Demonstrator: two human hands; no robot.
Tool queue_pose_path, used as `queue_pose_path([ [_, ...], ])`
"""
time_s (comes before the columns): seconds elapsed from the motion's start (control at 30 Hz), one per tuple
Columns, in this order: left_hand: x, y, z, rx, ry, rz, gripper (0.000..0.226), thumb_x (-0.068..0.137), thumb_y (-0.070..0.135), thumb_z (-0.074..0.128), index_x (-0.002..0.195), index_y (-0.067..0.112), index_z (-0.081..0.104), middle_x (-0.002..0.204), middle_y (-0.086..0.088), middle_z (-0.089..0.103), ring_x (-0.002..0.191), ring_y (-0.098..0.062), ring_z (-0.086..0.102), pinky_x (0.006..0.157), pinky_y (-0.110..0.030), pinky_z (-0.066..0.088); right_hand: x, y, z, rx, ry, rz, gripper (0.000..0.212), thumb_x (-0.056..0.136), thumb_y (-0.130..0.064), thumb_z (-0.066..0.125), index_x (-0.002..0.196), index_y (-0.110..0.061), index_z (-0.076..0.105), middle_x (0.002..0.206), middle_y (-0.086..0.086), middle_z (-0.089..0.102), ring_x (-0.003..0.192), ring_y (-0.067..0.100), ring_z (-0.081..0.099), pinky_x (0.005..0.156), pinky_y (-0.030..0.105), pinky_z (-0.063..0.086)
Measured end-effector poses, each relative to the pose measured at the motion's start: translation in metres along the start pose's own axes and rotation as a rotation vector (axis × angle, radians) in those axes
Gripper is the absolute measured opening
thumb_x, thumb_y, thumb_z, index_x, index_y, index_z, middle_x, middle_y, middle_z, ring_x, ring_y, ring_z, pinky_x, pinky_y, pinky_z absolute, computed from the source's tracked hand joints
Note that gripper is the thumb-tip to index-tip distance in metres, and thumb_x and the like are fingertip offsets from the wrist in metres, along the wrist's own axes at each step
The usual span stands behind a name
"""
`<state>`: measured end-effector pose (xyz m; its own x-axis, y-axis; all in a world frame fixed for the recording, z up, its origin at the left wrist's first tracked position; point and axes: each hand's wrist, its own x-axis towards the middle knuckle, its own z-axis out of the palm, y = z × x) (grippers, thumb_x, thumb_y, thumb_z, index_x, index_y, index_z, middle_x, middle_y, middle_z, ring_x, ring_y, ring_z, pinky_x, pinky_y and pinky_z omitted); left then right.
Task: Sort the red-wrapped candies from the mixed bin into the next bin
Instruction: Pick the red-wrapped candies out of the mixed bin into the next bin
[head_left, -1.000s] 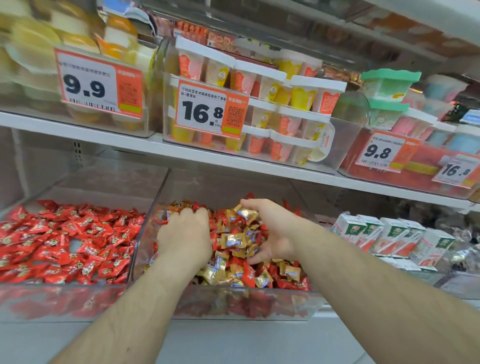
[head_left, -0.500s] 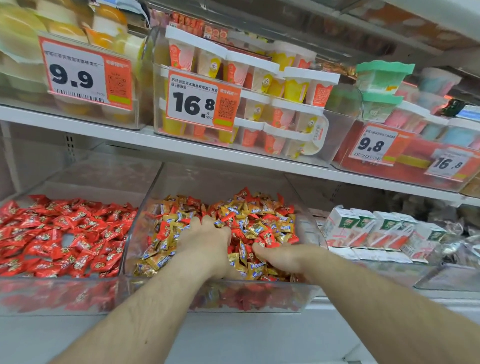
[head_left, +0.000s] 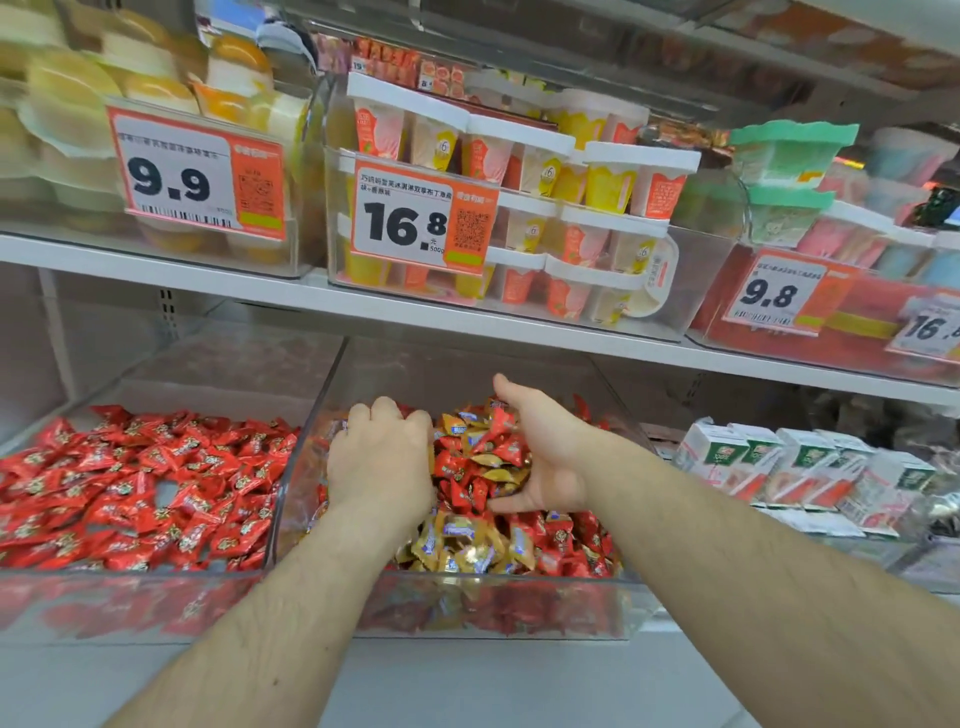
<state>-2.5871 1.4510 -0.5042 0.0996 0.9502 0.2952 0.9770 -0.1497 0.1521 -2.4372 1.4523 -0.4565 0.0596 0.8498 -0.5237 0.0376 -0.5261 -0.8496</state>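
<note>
Both hands are working inside the mixed bin (head_left: 631, 605), a clear plastic box on the lower shelf. The red candies (head_left: 470, 467) are small, shiny and pillow-shaped, with a round gold mark in the middle, and they are lying mixed with gold candies (head_left: 460, 545). The left hand (head_left: 382, 460) is lying knuckles up on the pile with its fingers curled down into it; what this grip is holding I cannot tell. The right hand (head_left: 545, 452) is cupping a heap of red and gold pieces from the side, its grip wide and the thumb pointing up. The next bin (head_left: 130, 605), just to the left, is holding only red ones.
</note>
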Motion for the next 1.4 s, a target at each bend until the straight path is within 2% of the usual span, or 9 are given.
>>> queue_pose_path([
  [0.17,-0.001,-0.008,-0.008,-0.057,0.029,-0.033,0.045,0.084,0.016,0.061,0.125,0.028,0.049,0.117,-0.003,0.047,0.113,-0.026,0.043,0.082,-0.033,0.042,-0.017,-0.014,0.001,-0.242,-0.089,-0.013,0.081,0.087,-0.074,0.044,0.153,-0.030,0.030,0.162,0.012,0.019,0.140,0.045,0.033,0.094,0.058,0.046],
  [0.27,-0.002,-0.010,-0.012,-0.131,0.008,-0.012,0.042,0.084,0.014,0.062,0.121,0.030,0.053,0.118,-0.002,0.048,0.114,-0.025,0.042,0.082,-0.033,0.042,-0.035,-0.020,-0.018,-0.464,0.054,-0.079,0.077,0.088,-0.074,0.041,0.145,-0.022,0.044,0.142,0.022,0.045,0.112,0.044,0.060,0.091,0.049,0.053],
  [0.6,-0.003,-0.004,-0.012,-0.395,-0.097,0.102,0.009,0.088,0.039,0.060,0.081,0.034,0.058,0.071,0.010,0.057,0.072,-0.011,0.057,0.070,-0.032,0.052,-0.033,0.038,-0.059,-0.429,0.386,-0.412,0.005,0.088,-0.021,0.068,0.084,-0.019,0.071,0.077,0.004,0.070,0.066,0.019,0.066,0.066,0.035,0.055],
  [0.7,-0.003,-0.002,-0.011,-0.335,-0.260,0.158,0.017,0.083,0.055,0.064,0.089,0.039,0.062,0.079,0.017,0.049,0.074,-0.006,0.054,0.065,-0.028,0.046,-0.021,0.047,-0.060,-0.753,0.388,-0.425,0.021,0.083,-0.009,0.063,0.083,-0.028,0.070,0.068,-0.006,0.065,0.058,0.013,0.061,0.055,0.025,0.050],
  [0.83,-0.005,-0.004,-0.008,-0.199,-0.437,0.198,0.062,0.069,0.061,0.076,0.124,0.036,0.061,0.119,0.011,0.055,0.105,-0.014,0.059,0.088,-0.037,0.052,-0.009,0.052,-0.055,-1.096,0.336,-0.382,0.039,0.080,-0.011,0.064,0.110,-0.036,0.069,0.078,-0.014,0.054,0.077,0.016,0.062,0.063,0.028,0.051],
  [0.93,-0.006,-0.002,-0.006,-0.181,-0.423,0.192,0.056,0.070,0.052,0.080,0.120,0.035,0.062,0.114,0.009,0.052,0.089,-0.015,0.062,0.082,-0.035,0.053,-0.001,0.055,-0.049,-1.196,0.316,-0.373,0.051,0.079,-0.019,0.071,0.126,-0.038,0.062,0.126,-0.005,0.054,0.107,0.020,0.060,0.079,0.029,0.050],
  [1.03,-0.006,-0.004,-0.006,-0.225,-0.381,0.164,0.034,0.070,0.045,0.083,0.099,0.035,0.067,0.103,0.012,0.053,0.091,-0.012,0.059,0.080,-0.034,0.053,0.008,0.063,-0.046,-1.212,0.293,-0.393,0.045,0.078,-0.015,0.071,0.119,-0.032,0.067,0.126,0.000,0.054,0.100,0.021,0.062,0.079,0.031,0.053],
  [1.2,-0.009,-0.011,-0.008,-0.321,-0.335,0.148,0.019,0.077,0.042,0.077,0.088,0.028,0.069,0.093,0.010,0.063,0.086,-0.011,0.061,0.076,-0.030,0.053,0.006,0.065,-0.054,-1.097,0.332,-0.445,0.005,0.084,-0.014,0.068,0.080,-0.015,0.069,0.092,-0.002,0.068,0.078,0.011,0.065,0.067,0.028,0.055],
  [1.4,-0.015,-0.012,-0.021,-0.872,-0.329,-0.068,0.026,0.086,0.034,0.071,0.077,0.012,0.061,0.067,-0.001,0.050,0.052,-0.012,0.044,0.049,-0.022,0.034,-0.010,0.066,-0.073,-0.911,0.402,-0.471,0.016,0.091,-0.016,0.065,0.076,-0.010,0.067,0.069,-0.007,0.062,0.059,0.001,0.053,0.045,0.012,0.037],
])
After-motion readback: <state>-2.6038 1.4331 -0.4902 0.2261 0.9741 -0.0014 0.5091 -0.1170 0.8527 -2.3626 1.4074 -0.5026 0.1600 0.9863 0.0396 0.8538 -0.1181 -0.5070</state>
